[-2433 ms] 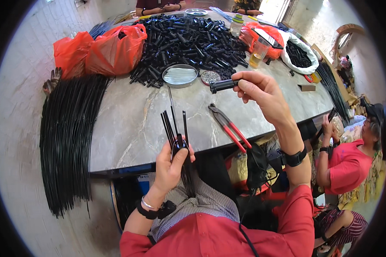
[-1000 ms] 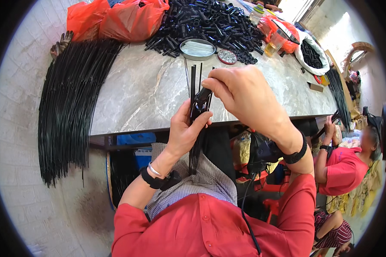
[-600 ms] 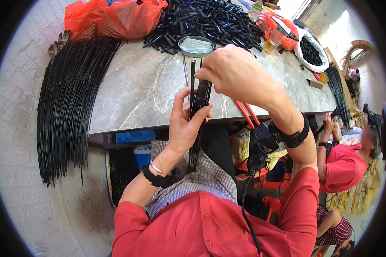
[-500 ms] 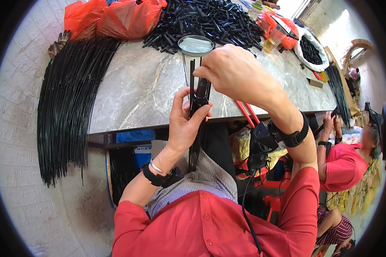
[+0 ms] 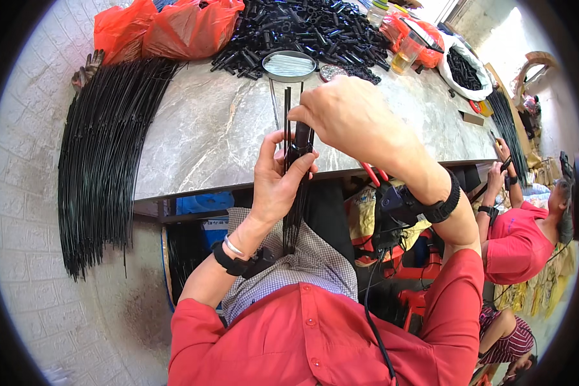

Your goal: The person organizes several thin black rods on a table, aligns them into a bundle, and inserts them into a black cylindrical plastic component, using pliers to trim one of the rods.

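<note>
My left hand (image 5: 280, 177) is closed around a bundle of thin black rods (image 5: 294, 222), held upright at the table's front edge, with the thumb across it. A black tube-shaped fitting (image 5: 302, 136) stands among the rods, and several rod ends rise above it. My right hand (image 5: 341, 109) is bent over the top of the fitting with its fingers curled in; whatever they pinch is hidden behind the hand. Just beyond the hands sits a round dish (image 5: 289, 65) of thin silvery wire pieces. Beside it is a small round tin (image 5: 332, 72), partly behind my right hand.
Long black rods (image 5: 106, 161) overhang the stone-patterned table (image 5: 199, 138) at left. Orange bags (image 5: 190, 32) and a heap of black tube parts (image 5: 309, 32) lie behind. A white sack (image 5: 464, 67) stands at right. Nearby, another person (image 5: 514, 244) works. Two red bars (image 5: 374, 174) show below my forearm.
The view has shifted slightly. My right hand has lifted and tilted a little over the fitting, uncovering the small tin. My left hand keeps its grip on the rods.
</note>
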The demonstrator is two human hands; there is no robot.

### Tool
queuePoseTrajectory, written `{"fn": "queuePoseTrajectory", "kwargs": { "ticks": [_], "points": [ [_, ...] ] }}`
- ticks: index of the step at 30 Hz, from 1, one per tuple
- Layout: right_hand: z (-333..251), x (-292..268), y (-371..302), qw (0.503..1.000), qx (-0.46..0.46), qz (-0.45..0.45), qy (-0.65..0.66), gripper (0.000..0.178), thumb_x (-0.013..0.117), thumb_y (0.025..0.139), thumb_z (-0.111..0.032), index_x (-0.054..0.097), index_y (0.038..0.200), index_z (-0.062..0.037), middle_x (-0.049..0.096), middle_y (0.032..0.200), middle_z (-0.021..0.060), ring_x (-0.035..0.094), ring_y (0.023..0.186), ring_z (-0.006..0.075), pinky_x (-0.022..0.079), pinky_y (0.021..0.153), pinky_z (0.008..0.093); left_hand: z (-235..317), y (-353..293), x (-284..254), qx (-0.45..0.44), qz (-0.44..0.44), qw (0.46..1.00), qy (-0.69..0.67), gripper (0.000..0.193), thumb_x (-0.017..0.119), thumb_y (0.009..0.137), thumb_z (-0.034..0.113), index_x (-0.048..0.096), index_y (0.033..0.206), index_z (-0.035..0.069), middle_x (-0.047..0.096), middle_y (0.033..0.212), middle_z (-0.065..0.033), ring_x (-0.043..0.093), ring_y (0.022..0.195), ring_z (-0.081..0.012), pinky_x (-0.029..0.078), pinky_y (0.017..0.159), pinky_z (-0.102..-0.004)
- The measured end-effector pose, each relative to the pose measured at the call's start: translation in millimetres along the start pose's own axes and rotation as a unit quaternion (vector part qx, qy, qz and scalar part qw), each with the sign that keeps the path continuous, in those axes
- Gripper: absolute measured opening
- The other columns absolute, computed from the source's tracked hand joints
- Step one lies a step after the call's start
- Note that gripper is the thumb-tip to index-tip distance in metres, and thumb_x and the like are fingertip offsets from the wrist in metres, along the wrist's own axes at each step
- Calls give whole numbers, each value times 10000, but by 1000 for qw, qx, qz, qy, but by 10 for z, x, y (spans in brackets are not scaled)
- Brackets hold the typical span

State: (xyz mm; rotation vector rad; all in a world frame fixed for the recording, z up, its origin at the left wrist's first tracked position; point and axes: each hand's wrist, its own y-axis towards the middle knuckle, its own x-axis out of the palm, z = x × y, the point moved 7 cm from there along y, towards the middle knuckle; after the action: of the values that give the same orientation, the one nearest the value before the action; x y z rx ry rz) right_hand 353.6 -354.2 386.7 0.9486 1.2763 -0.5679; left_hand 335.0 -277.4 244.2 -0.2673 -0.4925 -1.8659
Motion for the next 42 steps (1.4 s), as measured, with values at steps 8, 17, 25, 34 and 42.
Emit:
{"fn": "queuePoseTrajectory", "kwargs": {
  "ticks": [8,17,25,34,42],
  "points": [
    [10,-7,-203,996,20,90,0,235,663,809,-214,681,1011,-97,636,643,112,652,623,299,513,561,367,8,3,-16,-8,5,1000,-7,361,627,888,28,398,1168,32,644,884,-85,625,728,-122,499,630,-242],
    [387,649,-822,871,118,37,475,630,726,789,-105,425,1334,-8,555,1169,121,580,1009,185,530,767,289,75,-14,-25,14,23,1000,4,346,637,880,20,424,1153,22,608,964,-75,627,767,-119,521,671,-247],
    [42,1301,-885,723,191,7,663,317,629,880,-83,582,1162,55,660,967,69,608,812,92,510,708,259,270,-33,-121,84,71,978,176,279,703,833,73,558,1065,16,589,992,-23,566,894,-86,483,741,-229],
    [83,1267,-949,675,167,28,718,291,638,887,-94,610,1140,46,666,990,51,598,902,85,504,825,265,380,6,-121,-2,-47,986,159,338,668,831,-30,567,1153,-13,620,1063,-42,586,990,-116,484,853,-271],
    [185,1312,-956,669,179,28,721,281,705,829,-127,616,1025,53,652,905,48,596,837,84,493,764,242,333,76,-119,-16,-126,985,118,355,644,869,-7,551,1210,-45,612,1122,-64,573,1027,-131,464,909,-283]
  ]
}}
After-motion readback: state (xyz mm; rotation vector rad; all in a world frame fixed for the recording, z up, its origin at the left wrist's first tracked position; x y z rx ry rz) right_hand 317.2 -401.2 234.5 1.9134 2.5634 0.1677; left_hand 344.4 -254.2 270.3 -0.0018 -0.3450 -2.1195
